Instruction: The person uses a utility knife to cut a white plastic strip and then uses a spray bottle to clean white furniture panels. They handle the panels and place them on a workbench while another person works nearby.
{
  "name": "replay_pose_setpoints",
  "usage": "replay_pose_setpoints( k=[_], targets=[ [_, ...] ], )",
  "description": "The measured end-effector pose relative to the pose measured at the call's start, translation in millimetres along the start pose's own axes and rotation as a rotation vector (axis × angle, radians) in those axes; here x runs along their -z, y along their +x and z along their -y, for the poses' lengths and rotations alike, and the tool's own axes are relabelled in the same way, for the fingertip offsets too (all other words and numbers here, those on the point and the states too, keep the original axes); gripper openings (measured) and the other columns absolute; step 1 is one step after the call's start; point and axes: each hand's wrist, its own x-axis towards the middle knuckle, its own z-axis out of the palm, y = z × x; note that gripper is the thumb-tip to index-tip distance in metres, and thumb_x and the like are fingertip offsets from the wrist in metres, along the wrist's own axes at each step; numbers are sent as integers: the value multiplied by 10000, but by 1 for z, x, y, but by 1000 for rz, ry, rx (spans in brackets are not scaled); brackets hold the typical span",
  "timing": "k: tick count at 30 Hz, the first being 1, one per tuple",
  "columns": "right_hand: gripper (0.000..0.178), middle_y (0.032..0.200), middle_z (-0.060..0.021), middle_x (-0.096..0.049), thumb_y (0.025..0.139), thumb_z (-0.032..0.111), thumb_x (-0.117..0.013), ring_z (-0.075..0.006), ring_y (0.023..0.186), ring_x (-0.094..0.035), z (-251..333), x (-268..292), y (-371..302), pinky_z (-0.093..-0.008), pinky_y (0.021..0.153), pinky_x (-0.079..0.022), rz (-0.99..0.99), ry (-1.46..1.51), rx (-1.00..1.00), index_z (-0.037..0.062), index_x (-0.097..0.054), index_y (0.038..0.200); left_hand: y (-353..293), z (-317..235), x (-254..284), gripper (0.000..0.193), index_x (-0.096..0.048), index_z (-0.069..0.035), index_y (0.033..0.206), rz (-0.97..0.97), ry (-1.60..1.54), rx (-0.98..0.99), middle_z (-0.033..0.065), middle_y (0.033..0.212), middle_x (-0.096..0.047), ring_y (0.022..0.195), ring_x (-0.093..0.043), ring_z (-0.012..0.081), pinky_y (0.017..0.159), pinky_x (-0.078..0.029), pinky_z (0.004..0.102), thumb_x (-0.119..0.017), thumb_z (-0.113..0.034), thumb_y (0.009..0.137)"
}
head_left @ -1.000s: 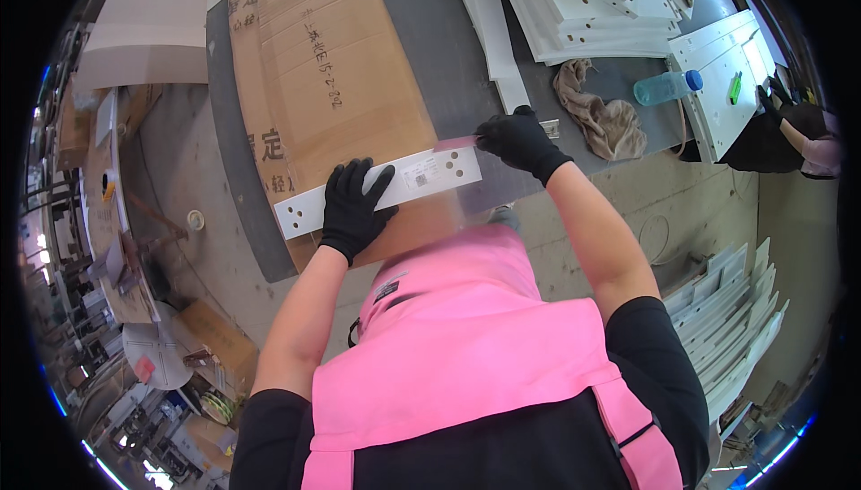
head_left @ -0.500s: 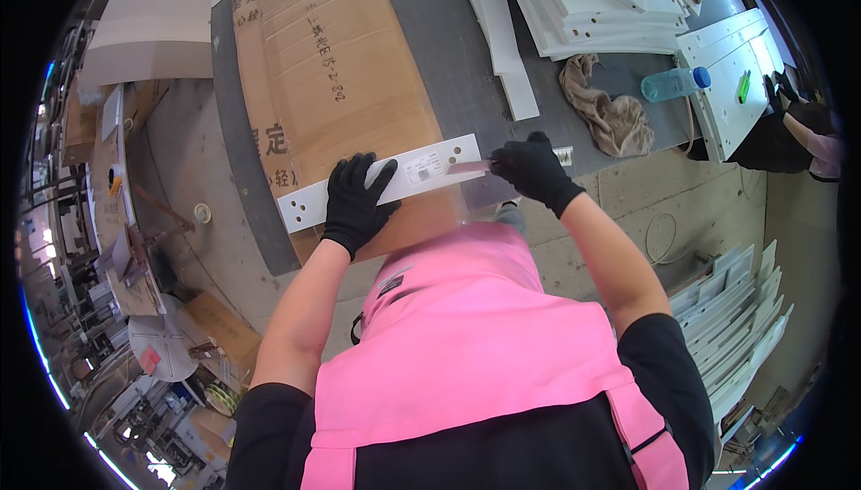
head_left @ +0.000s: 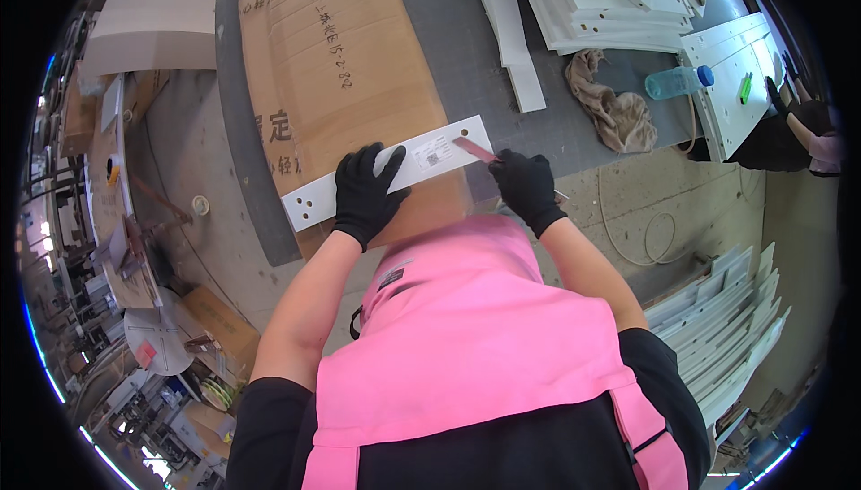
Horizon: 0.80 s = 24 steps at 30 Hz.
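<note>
A long white panel (head_left: 417,158) with holes near both ends and a printed label lies slanted across a flat brown cardboard box (head_left: 359,69). My left hand (head_left: 368,192), in a black glove, holds the panel left of its middle, with the thumb on its top face and fingertips at the far edge. My right hand (head_left: 527,185), also gloved in black, is closed round a narrow flat blade-like tool (head_left: 475,149) that looks pinkish. Its tip lies over the panel's right end, close to a hole. The tool's exact kind is unclear, and my palm hides its middle.
On the dark table (head_left: 457,51) are white strips (head_left: 507,33), stacked white panels (head_left: 619,33), a crumpled brown rag (head_left: 610,104) and a blue-capped bottle (head_left: 677,83). More white pieces (head_left: 731,329) stand low at right. Another person's gloved hand (head_left: 777,95) is at far right.
The tool has swung from lying nearly level over the panel to slanting up-left toward the hole. My right hand has turned and moved slightly down; my left still holds the panel.
</note>
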Motion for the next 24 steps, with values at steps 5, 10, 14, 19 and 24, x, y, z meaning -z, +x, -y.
replay_pose_setpoints(
  k=[5, 10, 14, 19, 24],
  targets=[
    [89, 824, 27, -603, 865, 199, -540, -151, 713, -622, 12, -8, 4, -396, 593, -433, -18, -47, 106, 194, -623, 834, 0, -7, -4, 721, -456, -203, 1425, -24, -28, 26, 137, 1374, -434, 1270, -379, 338, 1092, -264, 493, -699, -424, 783],
    [101, 788, -17, -620, 882, 230, -550, -214, 700, -623, 11, -2, 5, -410, 622, -429, -55, -42, -14, 170, -618, 840, -15, 22, 1, 777, -448, -117, 1424, -12, -137, -27, 159, 1402, -455, 1280, -413, 333, 1081, -289, 471, -732, -400, 759],
    [203, 775, -95, -662, 917, 311, -554, -303, 681, -638, 38, -9, 13, -440, 688, -437, 82, 113, 113, 121, -621, 887, -19, 15, -6, 779, -441, -108, 1427, -26, -135, 42, 162, 1386, -470, 1264, -429, 337, 1065, -306, 474, -722, -416, 768],
    [176, 773, -80, -651, 925, 272, -537, -279, 687, -633, 24, -6, 37, -441, 685, -424, -67, 31, -58, 128, -634, 899, 9, -8, -20, 678, -494, -87, 1377, -186, -324, 78, 163, 1330, -516, 1205, -482, 342, 1020, -366, 445, -708, -361, 795],
    [134, 766, -48, -657, 900, 262, -559, -252, 676, -646, 15, -3, 43, -415, 658, -433, -46, -11, 159, 160, -619, 836, 3, 29, 7, 441, -641, -130, 1242, 42, -440, 136, 133, 1122, -592, 1010, -563, 310, 903, -452, 401, -668, -79, 804]
  ],
)
